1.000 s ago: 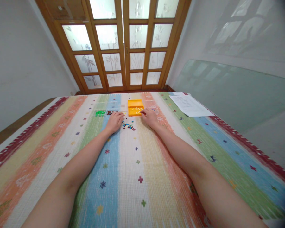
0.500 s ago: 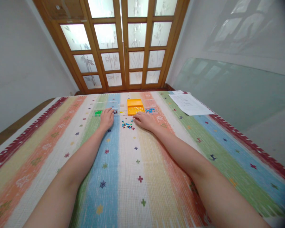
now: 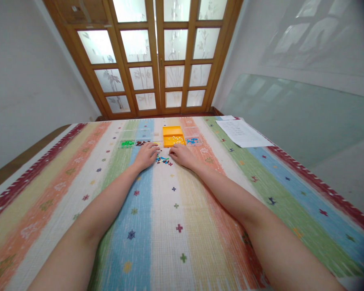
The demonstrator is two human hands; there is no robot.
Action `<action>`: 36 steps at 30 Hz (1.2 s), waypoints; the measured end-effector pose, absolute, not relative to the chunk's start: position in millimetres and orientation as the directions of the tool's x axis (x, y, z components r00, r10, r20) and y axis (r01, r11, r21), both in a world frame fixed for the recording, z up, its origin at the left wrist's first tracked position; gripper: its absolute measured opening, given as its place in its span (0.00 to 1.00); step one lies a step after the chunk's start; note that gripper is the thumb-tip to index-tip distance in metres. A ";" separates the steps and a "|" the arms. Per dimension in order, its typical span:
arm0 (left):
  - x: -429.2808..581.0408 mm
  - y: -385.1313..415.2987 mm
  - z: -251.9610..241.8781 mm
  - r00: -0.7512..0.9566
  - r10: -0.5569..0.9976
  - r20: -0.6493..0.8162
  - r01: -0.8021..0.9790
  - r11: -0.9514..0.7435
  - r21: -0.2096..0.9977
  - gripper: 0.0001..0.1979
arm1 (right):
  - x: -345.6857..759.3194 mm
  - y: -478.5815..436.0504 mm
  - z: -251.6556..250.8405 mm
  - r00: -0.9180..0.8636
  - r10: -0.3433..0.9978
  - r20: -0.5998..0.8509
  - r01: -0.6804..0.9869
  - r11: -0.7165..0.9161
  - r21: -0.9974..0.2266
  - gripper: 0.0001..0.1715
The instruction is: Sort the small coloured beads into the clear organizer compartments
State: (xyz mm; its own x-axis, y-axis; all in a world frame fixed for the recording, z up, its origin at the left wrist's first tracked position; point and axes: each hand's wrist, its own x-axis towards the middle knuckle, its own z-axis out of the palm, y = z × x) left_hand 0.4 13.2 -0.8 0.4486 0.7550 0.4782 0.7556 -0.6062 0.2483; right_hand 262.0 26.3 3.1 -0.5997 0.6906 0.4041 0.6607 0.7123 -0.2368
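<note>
A small heap of tiny coloured pieces [image 3: 163, 160] lies on the striped cloth far in front of me. My left hand [image 3: 145, 156] rests on the cloth at the heap's left edge, fingers bent toward it. My right hand [image 3: 182, 155] is at the heap's right edge, its fingertips drawn together over the pieces. What either hand pinches is too small to see. Just behind the heap stands an orange tray [image 3: 172, 131] with pale pieces in it.
Beside the tray are clear little boxes with green pieces [image 3: 127, 143], dark red pieces [image 3: 141, 142] and blue pieces [image 3: 192, 140]. A printed sheet of paper [image 3: 242, 133] lies at the far right. The striped tablecloth [image 3: 176, 226] covers the table; wooden glazed doors stand behind.
My left hand went out to the dark red pieces and has come back to the heap. My right hand moved from the tray's right side to the heap and stays there.
</note>
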 end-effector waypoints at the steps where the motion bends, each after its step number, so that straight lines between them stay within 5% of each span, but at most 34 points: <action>1: 0.8 12.9 -0.6 0.462 0.754 0.466 0.747 -0.615 0.253 0.15 | 262.0 26.3 3.4 -0.597 0.696 0.399 0.669 0.706 -0.231 0.09; 5: 0.6 11.3 -0.3 0.492 0.750 0.441 0.720 -0.636 0.278 0.15 | 267.8 32.6 5.2 -0.528 0.733 0.429 0.721 0.654 -0.230 0.09; 10: 3.4 4.5 5.1 0.552 0.725 0.413 0.666 -0.681 0.306 0.17 | 297.6 59.0 6.0 -0.200 0.804 0.561 0.828 0.445 -0.342 0.09; 17: 19.7 -10.5 9.2 0.612 0.729 0.307 0.681 -0.683 0.263 0.32 | 334.4 77.9 0.7 0.123 0.791 0.600 0.839 0.240 -0.488 0.12; 23: 35.6 -11.4 2.6 0.548 0.766 0.338 0.733 -0.634 0.248 0.35 | 319.1 75.4 -4.2 0.070 0.811 0.581 0.813 0.291 -0.504 0.13; 36: 53.1 16.0 4.9 0.547 0.755 0.361 0.755 -0.631 0.177 0.15 | 294.4 63.7 -5.8 -0.140 0.833 0.535 0.815 0.403 -0.416 0.12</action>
